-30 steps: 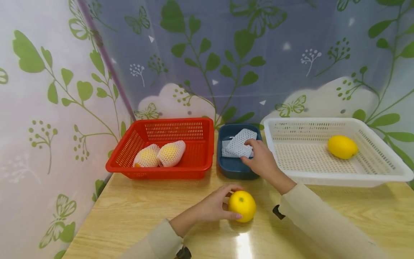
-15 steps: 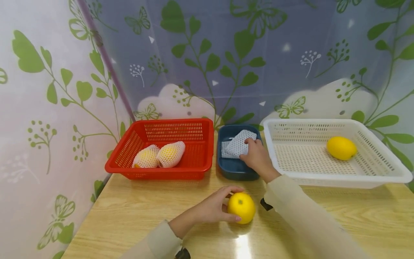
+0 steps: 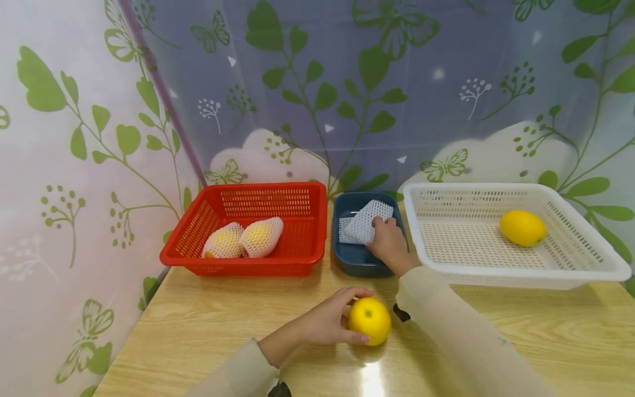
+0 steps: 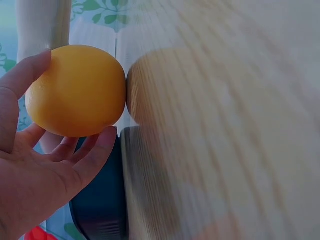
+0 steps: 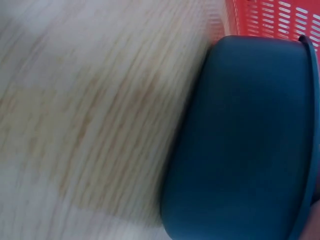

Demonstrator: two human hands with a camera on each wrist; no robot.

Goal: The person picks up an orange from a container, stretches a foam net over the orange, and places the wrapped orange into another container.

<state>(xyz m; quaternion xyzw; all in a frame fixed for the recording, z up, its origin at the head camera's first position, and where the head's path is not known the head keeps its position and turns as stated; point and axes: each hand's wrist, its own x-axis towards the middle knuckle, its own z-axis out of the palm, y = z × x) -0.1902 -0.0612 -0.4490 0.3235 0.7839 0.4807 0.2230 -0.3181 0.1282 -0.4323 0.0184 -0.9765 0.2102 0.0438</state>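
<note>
My left hand grips a round yellow fruit on the table, its thumb and fingers curled around the side. In the left wrist view the same fruit looks orange-yellow and smooth. Inside a small dark blue bin lie white foam fruit nets. With thumb and fingers, my right hand pinches the upper net at its right side; the fingertips are partly hidden. The right wrist view shows mostly the outer wall of the bin, with only a sliver of hand at the edge.
To the left stands a red basket with two net-wrapped yellow fruits. At right, a white basket holds an oval yellow fruit. Both flank the bin on a wooden table, before a patterned cloth.
My right hand has moved slightly left, and its fingers have closed onto the foam net. The left hand has kept its hold on the round fruit, nearly still.
</note>
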